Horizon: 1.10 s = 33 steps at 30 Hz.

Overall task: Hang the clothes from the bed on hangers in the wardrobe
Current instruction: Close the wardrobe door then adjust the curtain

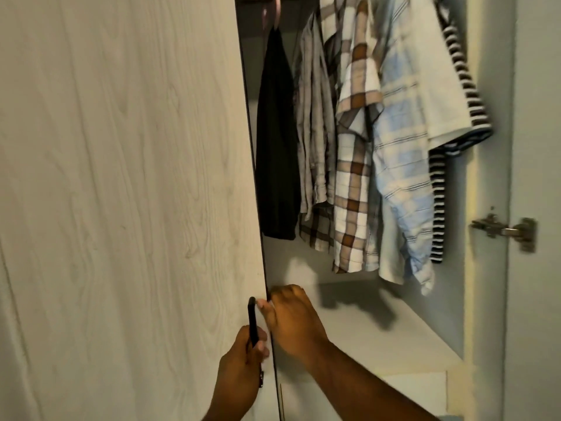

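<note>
I face the wardrobe. My left hand (243, 357) grips the black door handle (252, 320) on the pale wood-grain left door (121, 177). My right hand (291, 317) is curled round the edge of that same door, thumb on the front face. Inside hang several garments: a black one (277, 147) on a pink hanger (274, 10), a grey shirt (314, 132), a brown-and-white checked shirt (352, 177), a light blue checked shirt (400, 177), a white top (437, 86) and a black-and-white striped top (438, 202). The bed is out of view.
The right door (537, 117) stands open with a metal hinge (504, 230) at mid height. A white shelf (364, 329) lies under the hanging clothes. The left door covers the left half of the view.
</note>
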Each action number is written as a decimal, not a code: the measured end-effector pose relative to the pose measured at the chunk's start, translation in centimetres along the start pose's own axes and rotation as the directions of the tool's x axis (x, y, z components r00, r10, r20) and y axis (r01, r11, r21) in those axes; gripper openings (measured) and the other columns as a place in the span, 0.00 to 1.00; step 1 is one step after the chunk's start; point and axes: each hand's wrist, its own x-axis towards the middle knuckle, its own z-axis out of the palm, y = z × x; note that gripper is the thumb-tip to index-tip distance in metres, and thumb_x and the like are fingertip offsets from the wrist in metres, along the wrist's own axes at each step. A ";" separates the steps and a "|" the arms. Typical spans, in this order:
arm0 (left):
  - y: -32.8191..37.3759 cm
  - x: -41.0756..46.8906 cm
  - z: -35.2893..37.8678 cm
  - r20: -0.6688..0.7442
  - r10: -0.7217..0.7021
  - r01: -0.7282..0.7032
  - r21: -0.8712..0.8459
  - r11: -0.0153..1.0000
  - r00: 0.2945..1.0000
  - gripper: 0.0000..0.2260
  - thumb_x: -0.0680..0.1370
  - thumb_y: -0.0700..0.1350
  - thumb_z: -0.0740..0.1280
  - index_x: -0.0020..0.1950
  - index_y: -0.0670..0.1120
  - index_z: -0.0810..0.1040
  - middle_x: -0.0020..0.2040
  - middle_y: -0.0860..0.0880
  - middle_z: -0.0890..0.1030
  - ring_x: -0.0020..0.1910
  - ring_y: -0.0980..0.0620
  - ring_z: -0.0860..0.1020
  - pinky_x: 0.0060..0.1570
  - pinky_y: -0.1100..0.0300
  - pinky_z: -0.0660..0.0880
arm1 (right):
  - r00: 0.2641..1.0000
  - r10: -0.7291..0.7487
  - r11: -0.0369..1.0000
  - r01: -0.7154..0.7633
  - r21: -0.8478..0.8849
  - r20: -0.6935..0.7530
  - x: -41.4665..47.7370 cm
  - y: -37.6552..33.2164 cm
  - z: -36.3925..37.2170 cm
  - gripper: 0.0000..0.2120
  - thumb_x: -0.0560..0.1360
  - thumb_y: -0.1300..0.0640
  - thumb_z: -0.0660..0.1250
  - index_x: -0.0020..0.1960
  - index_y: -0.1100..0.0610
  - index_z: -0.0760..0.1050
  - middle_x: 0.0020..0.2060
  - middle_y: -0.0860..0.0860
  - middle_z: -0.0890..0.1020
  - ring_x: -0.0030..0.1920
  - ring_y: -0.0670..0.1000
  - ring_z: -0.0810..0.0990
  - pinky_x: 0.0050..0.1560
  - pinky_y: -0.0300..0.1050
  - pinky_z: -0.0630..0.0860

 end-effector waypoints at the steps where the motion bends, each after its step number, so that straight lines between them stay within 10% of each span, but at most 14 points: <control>1: -0.1 -0.6 -0.4 0.021 0.015 -0.016 0.094 0.995 1.000 0.05 0.83 0.45 0.63 0.58 0.51 0.74 0.51 0.48 0.82 0.50 0.48 0.81 0.47 0.68 0.77 | 1.000 -0.025 0.999 0.025 -0.035 0.009 -0.8 0.0 -1.0 0.23 0.84 0.42 0.51 0.64 0.55 0.76 0.62 0.52 0.78 0.67 0.53 0.70 0.71 0.49 0.67; 5: 0.9 -3.9 -1.1 -0.004 0.112 -0.104 0.334 0.937 0.994 0.31 0.79 0.49 0.68 0.79 0.49 0.58 0.72 0.48 0.70 0.69 0.48 0.72 0.71 0.53 0.69 | 0.996 -0.036 0.999 0.033 -0.029 -0.085 -4.9 -0.4 -5.8 0.16 0.83 0.52 0.59 0.69 0.52 0.74 0.72 0.48 0.71 0.73 0.49 0.64 0.73 0.41 0.61; 13: 9.8 -10.2 1.8 0.087 0.469 -0.466 0.366 0.806 0.879 0.20 0.83 0.56 0.60 0.73 0.62 0.60 0.75 0.59 0.63 0.72 0.59 0.63 0.68 0.68 0.58 | 0.956 -0.037 0.998 0.024 -0.050 -0.292 -11.3 -0.5 -15.9 0.17 0.79 0.49 0.58 0.62 0.51 0.79 0.66 0.48 0.77 0.68 0.48 0.70 0.69 0.48 0.72; 16: 14.0 -12.8 3.5 0.098 0.598 -0.595 0.311 0.741 0.796 0.17 0.83 0.55 0.59 0.72 0.63 0.63 0.74 0.61 0.64 0.71 0.63 0.62 0.68 0.69 0.58 | 0.909 -0.052 0.999 0.048 -0.020 -0.414 -13.5 0.0 -21.4 0.12 0.81 0.55 0.64 0.62 0.51 0.79 0.65 0.47 0.77 0.65 0.41 0.66 0.67 0.36 0.67; 22: 22.5 -18.4 10.0 0.044 0.747 -0.740 0.187 0.646 0.663 0.15 0.83 0.54 0.61 0.70 0.61 0.68 0.71 0.64 0.67 0.70 0.65 0.64 0.67 0.72 0.63 | 0.600 -0.174 0.985 0.098 -0.144 -0.781 -20.8 2.5 -34.2 0.11 0.79 0.58 0.62 0.58 0.57 0.81 0.62 0.52 0.81 0.64 0.53 0.74 0.68 0.37 0.66; 29: 31.8 -24.2 21.0 0.060 0.819 -0.821 0.038 0.569 0.571 0.14 0.84 0.55 0.60 0.68 0.65 0.66 0.68 0.68 0.66 0.70 0.66 0.66 0.68 0.66 0.68 | 0.251 -0.322 0.902 -0.212 -0.377 -0.913 -31.4 8.0 -44.2 0.16 0.78 0.59 0.62 0.64 0.56 0.81 0.72 0.58 0.73 0.73 0.64 0.68 0.77 0.69 0.51; 33: 36.2 -28.0 27.3 0.119 0.827 -0.829 -0.045 0.558 0.550 0.18 0.83 0.59 0.59 0.73 0.64 0.63 0.72 0.70 0.63 0.71 0.65 0.66 0.67 0.62 0.71 | 0.247 -0.088 0.951 -0.267 -0.156 -0.965 -36.8 11.9 -48.5 0.27 0.80 0.48 0.59 0.79 0.49 0.63 0.79 0.55 0.62 0.79 0.59 0.59 0.75 0.68 0.59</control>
